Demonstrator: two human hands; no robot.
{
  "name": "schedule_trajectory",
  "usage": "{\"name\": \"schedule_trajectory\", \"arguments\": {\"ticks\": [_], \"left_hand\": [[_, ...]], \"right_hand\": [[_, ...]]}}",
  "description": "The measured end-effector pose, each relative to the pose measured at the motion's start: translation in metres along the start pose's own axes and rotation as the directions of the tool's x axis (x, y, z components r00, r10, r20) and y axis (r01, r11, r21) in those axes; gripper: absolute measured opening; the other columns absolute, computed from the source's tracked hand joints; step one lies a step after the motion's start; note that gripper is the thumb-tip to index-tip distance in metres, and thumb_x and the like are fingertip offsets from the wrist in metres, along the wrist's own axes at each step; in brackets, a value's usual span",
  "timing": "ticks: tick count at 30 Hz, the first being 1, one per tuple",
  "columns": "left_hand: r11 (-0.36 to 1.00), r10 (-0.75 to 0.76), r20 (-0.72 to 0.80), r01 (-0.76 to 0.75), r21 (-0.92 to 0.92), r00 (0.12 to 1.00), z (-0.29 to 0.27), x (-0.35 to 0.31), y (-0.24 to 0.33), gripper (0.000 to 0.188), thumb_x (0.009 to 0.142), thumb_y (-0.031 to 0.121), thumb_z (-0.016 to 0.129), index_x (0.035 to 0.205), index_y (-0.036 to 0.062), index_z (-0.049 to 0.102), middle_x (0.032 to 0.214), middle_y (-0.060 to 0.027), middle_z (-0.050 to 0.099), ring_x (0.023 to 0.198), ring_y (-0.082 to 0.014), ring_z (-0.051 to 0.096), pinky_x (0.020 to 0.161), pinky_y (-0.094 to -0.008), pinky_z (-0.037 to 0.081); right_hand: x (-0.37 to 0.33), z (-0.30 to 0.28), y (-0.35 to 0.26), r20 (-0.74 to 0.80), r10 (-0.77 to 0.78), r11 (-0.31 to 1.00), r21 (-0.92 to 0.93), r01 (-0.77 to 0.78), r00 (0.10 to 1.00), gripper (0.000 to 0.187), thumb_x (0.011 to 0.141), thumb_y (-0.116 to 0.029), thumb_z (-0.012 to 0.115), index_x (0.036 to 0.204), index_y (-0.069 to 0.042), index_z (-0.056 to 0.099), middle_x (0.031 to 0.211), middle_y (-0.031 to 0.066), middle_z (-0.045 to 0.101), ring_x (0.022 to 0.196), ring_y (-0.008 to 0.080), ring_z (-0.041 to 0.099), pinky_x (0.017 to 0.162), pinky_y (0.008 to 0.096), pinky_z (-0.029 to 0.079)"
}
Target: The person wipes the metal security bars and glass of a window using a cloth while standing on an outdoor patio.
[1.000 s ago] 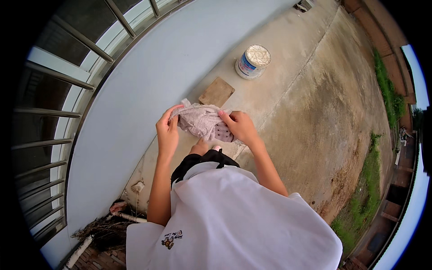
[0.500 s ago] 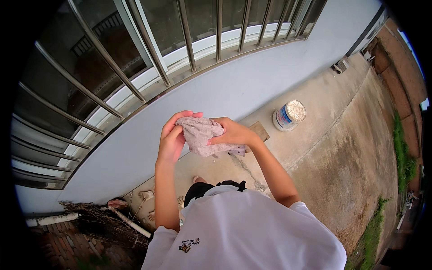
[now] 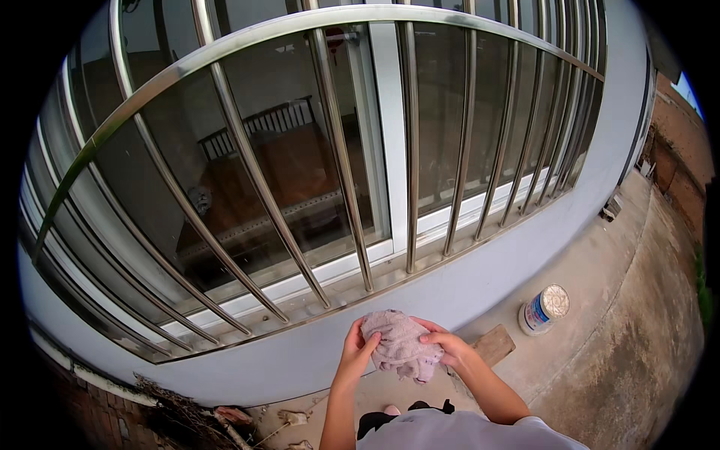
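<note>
A bunched, pinkish-grey cloth [image 3: 401, 343] is held up in front of me between both hands. My left hand [image 3: 358, 346] grips its left side, thumb pressed on the front. On the other side my right hand [image 3: 445, 345] closes round the cloth with the thumb on top; the remaining fingers are partly hidden behind the fabric. A loose fold hangs from its lower edge. Just beyond the hands runs the window ledge [image 3: 352, 289] beneath metal bars [image 3: 341, 165].
Behind the bars is a white-framed sliding window [image 3: 388, 135]. A pale wall [image 3: 480, 281] drops below the ledge. On the concrete floor to the right stand a white-and-blue bucket [image 3: 541, 311] and a wooden block [image 3: 493, 346]. Dry twigs [image 3: 176, 405] lie at the lower left.
My view has tilted up toward the barred window, so hands and cloth appear lower. The cloth has been turned and bunched differently, still gripped by both hands.
</note>
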State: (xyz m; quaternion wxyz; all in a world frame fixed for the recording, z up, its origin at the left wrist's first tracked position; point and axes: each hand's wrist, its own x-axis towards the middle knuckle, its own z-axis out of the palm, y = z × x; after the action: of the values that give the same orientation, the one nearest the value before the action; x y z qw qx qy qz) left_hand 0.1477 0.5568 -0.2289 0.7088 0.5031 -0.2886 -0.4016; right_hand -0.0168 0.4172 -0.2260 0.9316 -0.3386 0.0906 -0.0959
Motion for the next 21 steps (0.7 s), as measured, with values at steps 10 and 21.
{"name": "schedule_trajectory", "arguments": {"ticks": [10, 21], "left_hand": [[0.675, 0.392, 0.185, -0.418, 0.608, 0.901, -0.010, 0.023, 0.139, 0.038, 0.089, 0.015, 0.057, 0.122, -0.0007, 0.049, 0.112, -0.0149, 0.060, 0.099, -0.0215, 0.057, 0.088, -0.0330, 0.043], [0.822, 0.563, -0.058, -0.551, 0.145, 0.825, -0.008, 0.152, 0.252, 0.058, 0.098, 0.053, 0.029, 0.111, 0.0019, 0.054, 0.079, -0.0059, 0.059, 0.060, -0.0113, 0.052, 0.057, -0.0233, 0.042]], "right_hand": [[0.018, 0.061, -0.009, 0.191, -0.046, 0.874, 0.483, -0.053, 0.980, 0.049, 0.074, -0.013, 0.050, 0.120, 0.005, 0.051, 0.114, 0.0169, 0.061, 0.104, 0.0301, 0.060, 0.096, 0.0406, 0.045], [0.087, 0.233, -0.227, 0.191, -0.669, 0.664, -0.279, 0.693, 0.718, 0.048, 0.088, -0.025, 0.042, 0.133, -0.009, 0.037, 0.124, 0.0092, 0.050, 0.113, 0.0219, 0.049, 0.099, 0.0394, 0.038]]}}
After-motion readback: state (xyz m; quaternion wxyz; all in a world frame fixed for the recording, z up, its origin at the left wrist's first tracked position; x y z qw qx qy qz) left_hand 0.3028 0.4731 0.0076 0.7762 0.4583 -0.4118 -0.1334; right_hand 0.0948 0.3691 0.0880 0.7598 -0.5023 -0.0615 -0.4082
